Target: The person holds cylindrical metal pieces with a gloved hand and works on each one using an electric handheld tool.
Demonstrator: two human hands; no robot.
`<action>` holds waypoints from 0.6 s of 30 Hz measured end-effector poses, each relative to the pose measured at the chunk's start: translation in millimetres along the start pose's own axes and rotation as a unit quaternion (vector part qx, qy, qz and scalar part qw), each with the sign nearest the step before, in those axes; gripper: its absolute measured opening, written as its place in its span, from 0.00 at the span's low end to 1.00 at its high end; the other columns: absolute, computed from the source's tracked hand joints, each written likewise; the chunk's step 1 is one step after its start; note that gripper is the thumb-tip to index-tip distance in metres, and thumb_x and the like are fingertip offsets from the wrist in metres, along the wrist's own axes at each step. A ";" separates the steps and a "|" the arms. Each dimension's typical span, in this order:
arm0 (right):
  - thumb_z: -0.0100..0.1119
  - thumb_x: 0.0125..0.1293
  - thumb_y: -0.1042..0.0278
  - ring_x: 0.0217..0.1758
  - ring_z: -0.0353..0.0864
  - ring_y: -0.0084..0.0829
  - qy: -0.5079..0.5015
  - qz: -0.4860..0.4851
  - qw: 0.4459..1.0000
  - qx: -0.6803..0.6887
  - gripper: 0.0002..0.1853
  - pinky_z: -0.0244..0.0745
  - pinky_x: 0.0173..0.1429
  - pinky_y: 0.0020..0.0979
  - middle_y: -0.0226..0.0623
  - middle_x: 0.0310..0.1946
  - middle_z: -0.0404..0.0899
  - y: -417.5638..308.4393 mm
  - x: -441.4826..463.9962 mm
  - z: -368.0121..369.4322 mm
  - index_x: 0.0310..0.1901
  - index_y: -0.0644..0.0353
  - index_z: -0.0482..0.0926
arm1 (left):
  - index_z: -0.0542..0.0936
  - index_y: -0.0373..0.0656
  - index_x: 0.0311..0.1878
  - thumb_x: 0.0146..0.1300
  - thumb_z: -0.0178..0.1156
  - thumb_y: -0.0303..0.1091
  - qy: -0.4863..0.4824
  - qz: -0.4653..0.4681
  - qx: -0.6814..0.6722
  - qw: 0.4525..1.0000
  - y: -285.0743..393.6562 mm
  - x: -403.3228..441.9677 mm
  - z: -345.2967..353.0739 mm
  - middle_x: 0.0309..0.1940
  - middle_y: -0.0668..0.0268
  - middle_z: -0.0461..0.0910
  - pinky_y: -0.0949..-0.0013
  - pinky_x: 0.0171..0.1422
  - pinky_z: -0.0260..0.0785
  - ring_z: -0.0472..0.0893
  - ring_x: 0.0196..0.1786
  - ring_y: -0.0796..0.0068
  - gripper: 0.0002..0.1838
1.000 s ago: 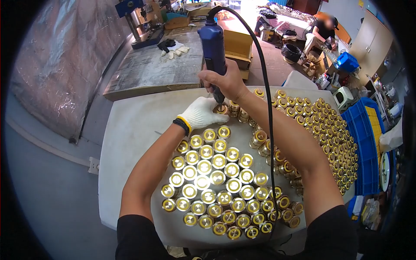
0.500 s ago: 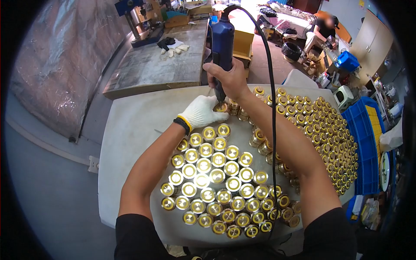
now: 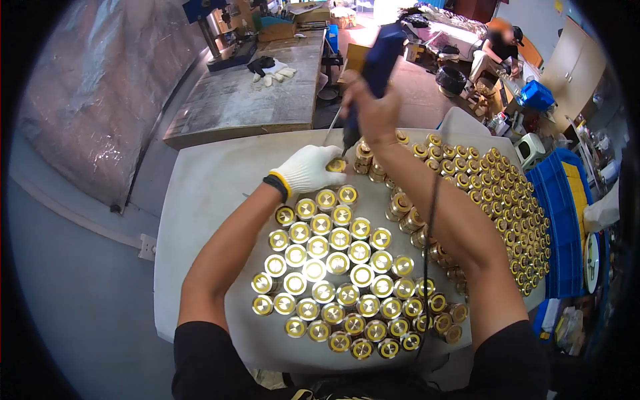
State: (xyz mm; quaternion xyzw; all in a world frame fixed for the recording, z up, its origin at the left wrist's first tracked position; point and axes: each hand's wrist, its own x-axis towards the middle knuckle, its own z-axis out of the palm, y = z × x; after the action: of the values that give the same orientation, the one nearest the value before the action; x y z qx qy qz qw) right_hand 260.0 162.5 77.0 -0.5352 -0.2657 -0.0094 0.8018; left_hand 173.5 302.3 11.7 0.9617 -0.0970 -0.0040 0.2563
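Note:
My left hand (image 3: 307,171), in a white knit glove, is closed around a small brass cylinder (image 3: 336,165) with a yellow ring on top. My bare right hand (image 3: 379,115) grips a dark blue electric screwdriver (image 3: 387,55), tilted with its top to the right and smeared by motion. Its tip is close above the cylinder; I cannot tell whether they touch. Nearer to me, many like cylinders (image 3: 338,263) stand upright on the white table (image 3: 207,220). More cylinders (image 3: 510,207) stand in a dense group at the right, partly hidden by my right forearm.
A black cord (image 3: 431,247) hangs in front of my right forearm. Blue crates (image 3: 559,227) stand along the table's right edge. Beyond the far edge is a workbench (image 3: 247,100) with gloves (image 3: 273,72) on it. Another person (image 3: 497,50) sits at the back right.
The screwdriver has gone from nearly upright to leaning right, and its tip has shifted slightly right. My right hand has moved right with it. My left hand still holds the cylinder.

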 end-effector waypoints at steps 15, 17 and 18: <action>0.73 0.65 0.51 0.19 0.78 0.27 0.018 -0.004 1.000 -0.006 0.21 0.75 0.27 0.29 0.34 0.21 0.76 3.0 39.6 -60.6 0.36 0.59 0.74 | 0.71 0.47 0.69 0.60 0.67 0.45 0.070 0.047 -0.022 0.996 19.8 17.9 -6.7 0.47 0.50 0.80 0.55 0.58 0.74 0.82 0.52 0.53 0.34; 0.73 0.65 0.50 0.19 0.78 0.27 0.016 -0.002 1.000 0.001 0.21 0.75 0.27 0.29 0.34 0.21 0.76 5.8 37.7 -59.8 0.36 0.59 0.74 | 0.72 0.47 0.68 0.59 0.67 0.46 0.039 0.056 0.009 0.998 24.5 37.3 -2.6 0.51 0.49 0.80 0.54 0.59 0.74 0.82 0.54 0.51 0.34; 0.73 0.65 0.49 0.19 0.78 0.27 0.015 0.001 1.000 0.010 0.22 0.76 0.27 0.29 0.34 0.21 0.76 6.9 36.4 -59.5 0.36 0.59 0.74 | 0.73 0.47 0.67 0.58 0.68 0.46 0.007 0.064 0.041 0.997 26.3 45.1 -1.6 0.54 0.48 0.79 0.53 0.60 0.74 0.81 0.56 0.48 0.34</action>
State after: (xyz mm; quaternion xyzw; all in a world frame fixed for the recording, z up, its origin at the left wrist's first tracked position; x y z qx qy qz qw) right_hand 318.1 123.9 70.0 -0.5270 -0.2531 -0.0140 0.8112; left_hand 213.0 272.2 27.9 0.9632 -0.1561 0.0233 0.2174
